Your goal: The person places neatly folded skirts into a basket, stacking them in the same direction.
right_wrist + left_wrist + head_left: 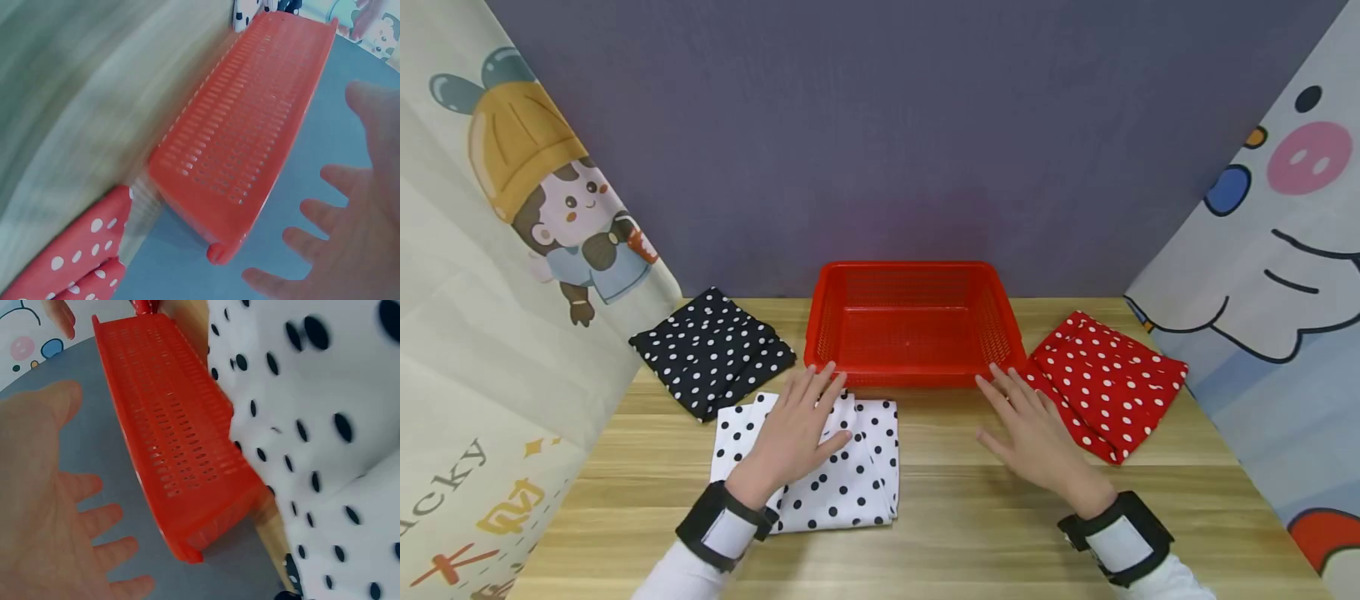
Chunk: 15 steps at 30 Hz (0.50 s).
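Observation:
My left hand [797, 433], fingers spread and straight, hovers over a folded white cloth with black dots [842, 492]. Opposite it, my right hand [1037, 437] is likewise spread out with nothing in it, between the red basket and a folded red cloth with white dots [1108, 383]. The red plastic basket [917, 371] stands at the back with perforated walls and nothing inside; both sets of fingertips overlap its front edge in the head view. Each wrist view shows the basket's holed side beyond the open palm. Part of the white cloth is hidden under my left hand.
A folded black cloth with white dots [711, 354] lies at the back left of the wooden table [947, 533]. Behind the basket rises a grey-blue panel [895, 142]. Printed curtains [490, 333] border the left side, and another printed curtain [1262, 333] the right.

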### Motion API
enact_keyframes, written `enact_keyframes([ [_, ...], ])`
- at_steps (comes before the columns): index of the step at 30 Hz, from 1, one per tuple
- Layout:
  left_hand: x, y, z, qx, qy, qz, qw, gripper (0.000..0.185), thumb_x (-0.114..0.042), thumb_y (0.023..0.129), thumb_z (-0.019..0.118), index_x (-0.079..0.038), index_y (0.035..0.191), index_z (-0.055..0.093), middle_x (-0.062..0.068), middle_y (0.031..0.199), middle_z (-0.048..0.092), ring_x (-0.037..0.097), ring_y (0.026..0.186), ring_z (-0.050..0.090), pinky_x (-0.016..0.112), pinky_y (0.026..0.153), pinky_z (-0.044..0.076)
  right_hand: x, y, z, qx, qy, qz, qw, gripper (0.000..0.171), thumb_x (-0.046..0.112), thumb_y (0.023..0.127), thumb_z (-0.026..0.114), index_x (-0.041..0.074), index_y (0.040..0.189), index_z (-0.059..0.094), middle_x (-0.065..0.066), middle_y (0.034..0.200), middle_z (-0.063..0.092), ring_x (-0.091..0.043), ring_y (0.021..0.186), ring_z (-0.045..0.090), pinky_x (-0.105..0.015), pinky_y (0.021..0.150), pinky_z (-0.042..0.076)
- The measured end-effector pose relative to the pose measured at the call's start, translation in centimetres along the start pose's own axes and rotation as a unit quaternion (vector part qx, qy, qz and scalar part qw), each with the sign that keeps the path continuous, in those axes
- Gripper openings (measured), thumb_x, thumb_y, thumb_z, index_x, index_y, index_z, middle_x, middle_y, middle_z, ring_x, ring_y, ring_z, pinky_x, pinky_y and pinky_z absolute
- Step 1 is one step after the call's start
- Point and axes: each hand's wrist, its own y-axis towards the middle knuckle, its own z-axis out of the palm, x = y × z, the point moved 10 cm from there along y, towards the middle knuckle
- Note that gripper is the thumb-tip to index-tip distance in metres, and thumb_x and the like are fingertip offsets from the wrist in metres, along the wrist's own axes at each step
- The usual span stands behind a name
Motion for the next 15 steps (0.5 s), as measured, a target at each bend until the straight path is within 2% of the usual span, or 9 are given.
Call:
enact_keyframes([
  [8,0.9,-2.9,1.1,-0.001,-0.003,-0.021,0.9998,0.078,-0.048,0.083,0.059,-0.013,0.145,0.027,0.011,0.149,0.027,0.033,0.134,0.029,0.054,0.105,0.027,0.9,-1.2,1.1,-0.013,0.007,-0.012,1.000,0.080,0.040,0.075,0.071,0.018,0.142,0.034,-0.012,0.148,0.028,-0.037,0.132,0.030,-0.066,0.090,0.035],
  [15,2.4,-5.0,2.0,0.010,0.001,-0.052,0.9986,0.075,-0.048,0.083,0.059,-0.011,0.142,0.034,0.011,0.147,0.032,0.033,0.133,0.031,0.052,0.106,0.026,2.2,-1.3,1.9,-0.037,0.016,-0.043,0.998,0.073,0.033,0.074,0.074,0.012,0.136,0.043,-0.016,0.140,0.040,-0.035,0.121,0.046,-0.055,0.089,0.044],
])
